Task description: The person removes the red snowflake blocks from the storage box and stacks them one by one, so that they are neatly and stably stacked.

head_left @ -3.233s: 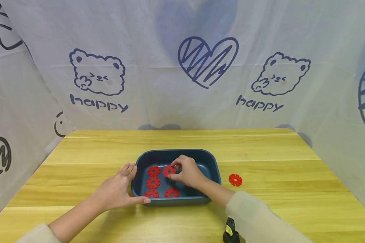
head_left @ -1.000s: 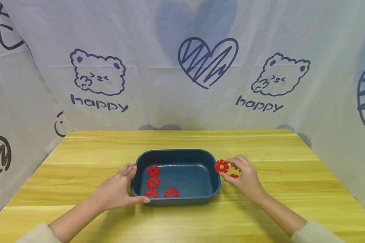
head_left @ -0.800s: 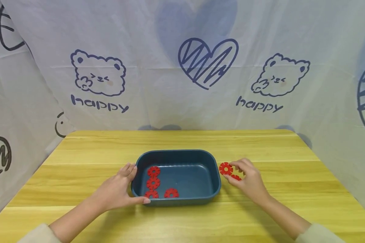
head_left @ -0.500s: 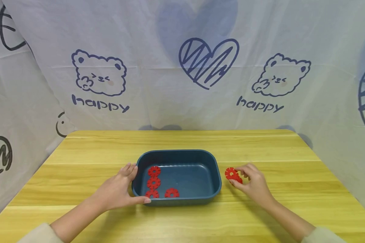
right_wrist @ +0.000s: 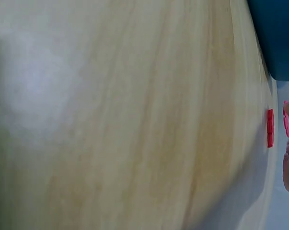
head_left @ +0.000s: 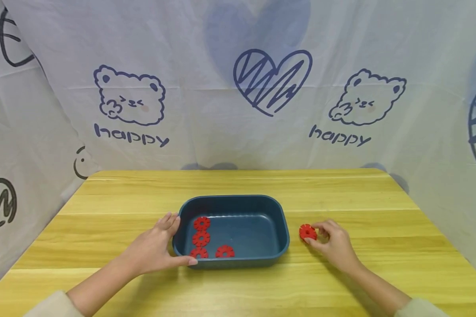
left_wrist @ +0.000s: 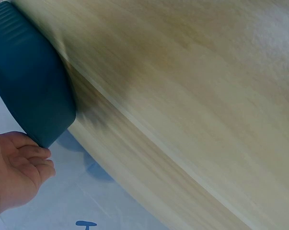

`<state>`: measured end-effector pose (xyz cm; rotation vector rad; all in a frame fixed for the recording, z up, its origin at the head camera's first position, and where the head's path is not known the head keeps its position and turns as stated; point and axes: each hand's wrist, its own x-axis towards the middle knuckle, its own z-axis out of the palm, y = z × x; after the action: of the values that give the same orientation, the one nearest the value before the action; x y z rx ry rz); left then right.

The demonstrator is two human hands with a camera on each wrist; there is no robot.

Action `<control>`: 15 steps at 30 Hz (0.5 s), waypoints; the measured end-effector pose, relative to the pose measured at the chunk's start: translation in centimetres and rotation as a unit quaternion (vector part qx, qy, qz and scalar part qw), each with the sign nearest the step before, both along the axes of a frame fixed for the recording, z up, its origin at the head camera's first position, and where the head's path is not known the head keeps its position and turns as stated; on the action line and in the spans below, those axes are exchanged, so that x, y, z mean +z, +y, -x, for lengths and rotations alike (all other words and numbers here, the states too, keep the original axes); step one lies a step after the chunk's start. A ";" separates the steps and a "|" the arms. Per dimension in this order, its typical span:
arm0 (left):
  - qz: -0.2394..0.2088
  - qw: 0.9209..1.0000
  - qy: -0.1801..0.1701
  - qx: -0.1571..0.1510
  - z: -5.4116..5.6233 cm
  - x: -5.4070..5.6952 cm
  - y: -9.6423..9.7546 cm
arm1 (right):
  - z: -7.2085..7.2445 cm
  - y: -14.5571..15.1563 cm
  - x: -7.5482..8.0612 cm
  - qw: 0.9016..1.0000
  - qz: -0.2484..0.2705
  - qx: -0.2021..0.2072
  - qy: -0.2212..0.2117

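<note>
My right hand (head_left: 337, 246) pinches a red notched disc (head_left: 303, 231) between thumb and fingers, right of the dark blue bin. A second red disc (right_wrist: 270, 128) lies flat on the table just below the held one, as the right wrist view shows; from the head it is almost wholly covered. My left hand (head_left: 154, 248) rests against the left end of the blue bin (head_left: 242, 263), thumb stretched along the front rim and fingers at the left side. Inside the bin, several red discs lie on the floor: three in a column at the left, one disc (head_left: 224, 251) near the front wall.
The bin stands mid-table on a light wooden table (head_left: 238, 290). A white curtain (head_left: 206, 127) with printed bears and hearts hangs behind and at both sides of the table.
My right hand has carried one disc out of the bin, over its right side, and lowered it above the disc on the table. The left hand stays at the bin.
</note>
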<state>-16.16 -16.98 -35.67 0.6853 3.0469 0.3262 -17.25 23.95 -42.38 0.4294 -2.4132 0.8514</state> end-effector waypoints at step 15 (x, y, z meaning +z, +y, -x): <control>0.001 1.000 0.000 -0.001 0.0 0.1 0.0 | 0.5 0.8 0.0 0.996 -0.014 -0.010 -0.092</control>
<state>-16.19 -16.96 -35.60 0.6870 3.0462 0.3216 -17.80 24.75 -42.39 0.3492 -2.5965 0.8825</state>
